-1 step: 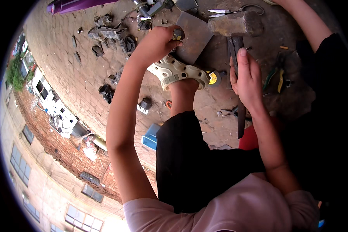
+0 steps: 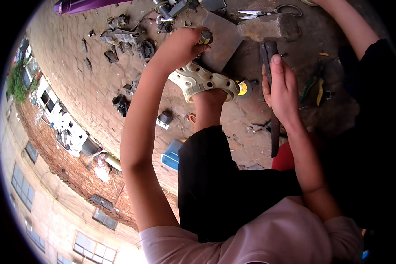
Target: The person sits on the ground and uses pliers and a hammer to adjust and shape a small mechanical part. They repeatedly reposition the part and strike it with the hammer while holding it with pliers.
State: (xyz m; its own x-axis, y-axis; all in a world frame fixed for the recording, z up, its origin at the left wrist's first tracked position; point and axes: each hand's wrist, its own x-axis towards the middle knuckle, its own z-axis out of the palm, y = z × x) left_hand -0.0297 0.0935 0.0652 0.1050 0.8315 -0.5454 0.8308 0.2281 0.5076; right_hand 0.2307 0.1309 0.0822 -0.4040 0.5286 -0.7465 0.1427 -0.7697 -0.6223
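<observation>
My right hand (image 2: pixel 284 90) grips the dark handle of a sledgehammer (image 2: pixel 269 27), thumb lying along the shaft. Its blocky, rusty head is at the far end, past the right edge of a flat metal plate (image 2: pixel 224 37). Over the plate's left side, my left hand (image 2: pixel 184 44) pinches a small dark rounded piece with a yellowish face (image 2: pixel 205 37); I cannot make out its kind. Whether that piece touches the plate is unclear. Just below the plate is my foot in a beige clog (image 2: pixel 207 83), beside a yellow-faced disc (image 2: pixel 243 89).
Scissors (image 2: pixel 253 14) lie behind the hammer head. Yellow-and-green-handled pliers (image 2: pixel 320 90) are on the right. Several greasy machine parts (image 2: pixel 127 39) cover the brick ground at left, with a blue bin (image 2: pixel 170 155) nearer. Another person's arm (image 2: pixel 352 26) reaches in at upper right.
My left hand and the small piece have shifted very slightly right and away from me. My right hand and the sledgehammer look almost unmoved.
</observation>
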